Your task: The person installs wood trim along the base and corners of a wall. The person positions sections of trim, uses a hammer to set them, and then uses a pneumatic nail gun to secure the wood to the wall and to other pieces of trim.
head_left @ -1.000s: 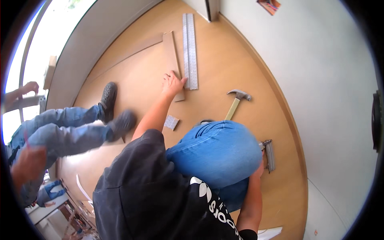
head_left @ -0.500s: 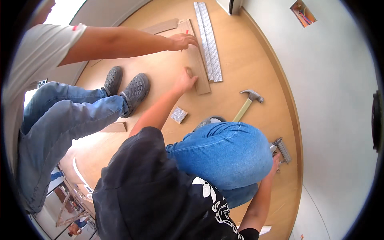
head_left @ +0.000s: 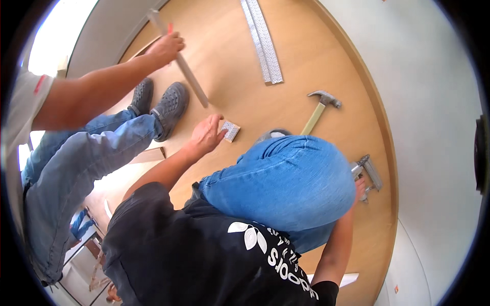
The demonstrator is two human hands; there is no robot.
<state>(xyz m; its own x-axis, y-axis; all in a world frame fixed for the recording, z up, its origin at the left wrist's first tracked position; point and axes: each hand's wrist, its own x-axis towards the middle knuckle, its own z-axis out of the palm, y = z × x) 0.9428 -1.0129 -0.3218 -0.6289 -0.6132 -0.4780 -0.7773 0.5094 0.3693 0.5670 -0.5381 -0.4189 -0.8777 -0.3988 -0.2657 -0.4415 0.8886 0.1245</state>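
My left grip (head_left: 205, 136) open, touching one small grey block (head_left: 230, 131); right grip (head_left: 359, 187) state unclear beside one metal tool (head_left: 371, 172); one hammer (head_left: 319, 109) beyond.

A pale wooden floor (head_left: 286, 109) meets a plain white wall (head_left: 429, 92) in a sunlit room.
Strong daylight pours through a bright window (head_left: 56, 30) at the upper left, above a grey wall band, while a light wooden skirting strip (head_left: 375, 109) edges the floor along the wall.
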